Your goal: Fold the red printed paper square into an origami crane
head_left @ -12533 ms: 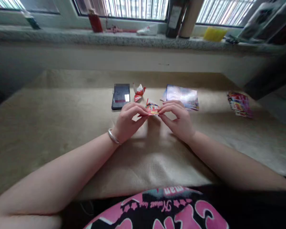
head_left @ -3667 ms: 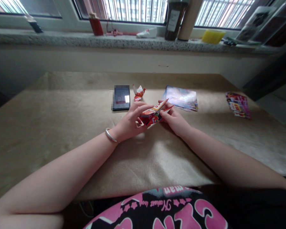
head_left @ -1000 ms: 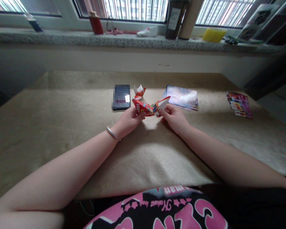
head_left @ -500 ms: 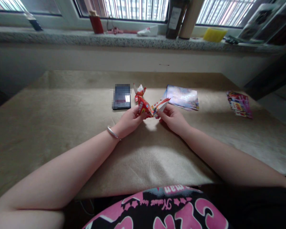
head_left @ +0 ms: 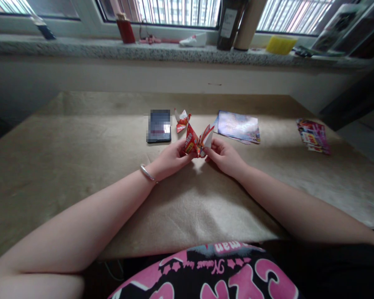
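Between my two hands is a red-and-white folded paper figure (head_left: 197,142), made from printed packaging, with its two points standing up. My left hand (head_left: 171,157) pinches its left side, and my right hand (head_left: 223,156) holds its right side with the fingertips. A silver bangle (head_left: 147,173) circles my left wrist. Just beyond the hands sits a small red-and-white origami crane (head_left: 182,120). A dark phone (head_left: 158,126), its screen pixelated, lies left of the crane.
A beige cloth (head_left: 81,166) covers the table. A stack of glossy printed sheets (head_left: 238,127) lies beyond my right hand, with colourful paper pieces (head_left: 313,136) further right. A granite windowsill (head_left: 143,52) behind holds a red cup (head_left: 126,31), bottles and other small items.
The folded paper has gone from a flat, sideways shape to a compact one with raised points. My hands have drawn closer together around it. The objects on the table have not moved.
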The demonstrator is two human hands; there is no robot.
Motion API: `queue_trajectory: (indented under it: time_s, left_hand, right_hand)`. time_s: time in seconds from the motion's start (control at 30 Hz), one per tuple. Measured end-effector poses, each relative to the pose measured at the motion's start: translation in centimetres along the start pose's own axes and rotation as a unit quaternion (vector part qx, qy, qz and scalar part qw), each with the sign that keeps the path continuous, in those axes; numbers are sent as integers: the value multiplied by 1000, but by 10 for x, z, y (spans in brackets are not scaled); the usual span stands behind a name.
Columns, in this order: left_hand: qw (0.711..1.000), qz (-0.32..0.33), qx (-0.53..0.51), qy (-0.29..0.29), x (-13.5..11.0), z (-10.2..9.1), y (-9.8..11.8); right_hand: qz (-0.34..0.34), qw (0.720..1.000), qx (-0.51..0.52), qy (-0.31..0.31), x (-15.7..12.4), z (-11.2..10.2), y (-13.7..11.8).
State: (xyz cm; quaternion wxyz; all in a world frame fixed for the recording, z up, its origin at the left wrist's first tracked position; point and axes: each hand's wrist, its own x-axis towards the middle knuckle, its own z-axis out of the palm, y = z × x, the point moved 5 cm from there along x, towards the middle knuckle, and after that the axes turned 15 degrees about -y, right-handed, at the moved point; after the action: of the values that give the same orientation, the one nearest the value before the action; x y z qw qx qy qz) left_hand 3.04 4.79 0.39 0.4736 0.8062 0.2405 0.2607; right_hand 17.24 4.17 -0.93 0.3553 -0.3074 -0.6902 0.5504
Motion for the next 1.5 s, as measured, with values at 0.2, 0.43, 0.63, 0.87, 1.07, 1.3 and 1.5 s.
queue_trajectory:
  time_s: [0.2,0.43,0.63,0.87,1.07,1.3,1.5]
  left_hand:
    - [1000,-24,-1,-7,0,1,-3]
    - [999,-19,-46,-14,2,6,-4]
    - [999,-24,-28,-13,2,4,-8]
    - [999,-43,2,-18,0,5,-8]
    - [998,-51,21,-9,0,7,-1]
    - [990,-94,103,16,-3,2,5]
    - [987,-105,123,23,-3,2,4]
  right_hand:
    - [-11,1000,-4,-3,1,2,2]
    - [15,999,17,-33,2,7,3]
    - [-5,999,-9,-32,2,6,3]
    - [25,998,1,-53,2,9,7]
    - [38,999,8,-38,2,10,4]
    - [45,997,56,-22,2,7,1]
    - [45,998,39,-13,1,7,-1]
